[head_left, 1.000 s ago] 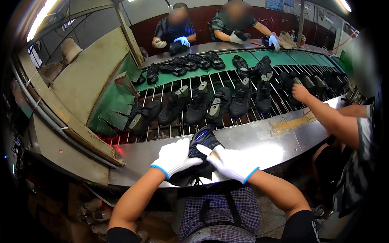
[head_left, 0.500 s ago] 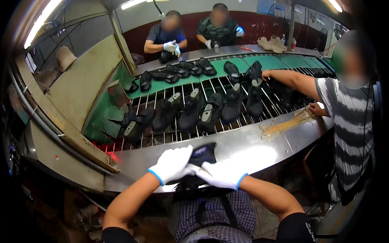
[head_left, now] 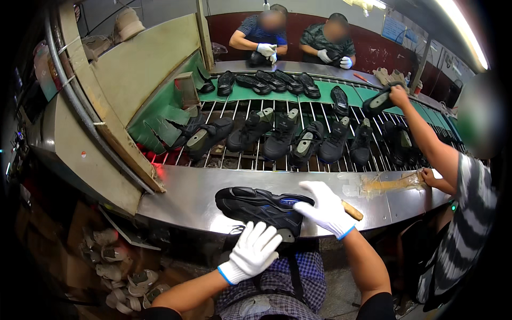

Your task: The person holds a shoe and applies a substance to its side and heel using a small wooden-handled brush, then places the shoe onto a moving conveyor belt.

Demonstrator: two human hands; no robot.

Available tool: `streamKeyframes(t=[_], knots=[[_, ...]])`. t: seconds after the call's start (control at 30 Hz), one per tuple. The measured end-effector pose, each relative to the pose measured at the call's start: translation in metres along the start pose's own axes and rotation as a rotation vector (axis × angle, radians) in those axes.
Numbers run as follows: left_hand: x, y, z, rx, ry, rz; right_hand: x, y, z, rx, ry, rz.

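The head camera is looking down and forward — close over a steel bench (head_left: 176, 194), facing across a roller conveyor (head_left: 277, 133) toward seated workers.

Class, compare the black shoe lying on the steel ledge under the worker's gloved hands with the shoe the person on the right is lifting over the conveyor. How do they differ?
The shoe on the ledge lies on its side on the steel ledge, under the right hand; the left hand is beside it. The lifted shoe is in the air, gripped by a bare hand, its pale sole showing. The ledge shoe shows blue trim. Both are dark sports shoes.
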State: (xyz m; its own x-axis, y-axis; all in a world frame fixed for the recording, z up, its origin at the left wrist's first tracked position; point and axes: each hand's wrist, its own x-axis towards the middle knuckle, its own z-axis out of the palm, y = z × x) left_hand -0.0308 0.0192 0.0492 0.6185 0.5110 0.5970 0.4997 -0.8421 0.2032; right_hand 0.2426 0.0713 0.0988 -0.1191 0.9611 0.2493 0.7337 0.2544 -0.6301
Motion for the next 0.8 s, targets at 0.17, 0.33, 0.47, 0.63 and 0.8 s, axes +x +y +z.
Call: streamKeyframes(t=[0.17, 0.33, 0.47, 0.63, 0.8], knots=[[0.003, -0.027, 0.012, 0.01, -0.001, -0.025, 0.03, -0.02, 0.014, -0.088, -0.367, -0.074], [-0.005, -0.025, 0.036, 0.016, 0.064, -0.023, 0.044, -0.024, 0.016, -0.024, -0.385, 0.022], [-0.011, -0.029, 0.045, 0.077, 0.111, -0.005, 0.056, -0.032, 0.035, -0.222, -0.327, 0.088], [-0.014, -0.037, 0.046, 0.092, 0.135, 0.021, 0.071, -0.005, 0.05, -0.191, -0.327, 0.109], [-0.013, -0.033, 0.049, 0.126, 0.208, -0.029, 0.032, 0.035, 0.038, 0.444, -0.314, 0.22]])
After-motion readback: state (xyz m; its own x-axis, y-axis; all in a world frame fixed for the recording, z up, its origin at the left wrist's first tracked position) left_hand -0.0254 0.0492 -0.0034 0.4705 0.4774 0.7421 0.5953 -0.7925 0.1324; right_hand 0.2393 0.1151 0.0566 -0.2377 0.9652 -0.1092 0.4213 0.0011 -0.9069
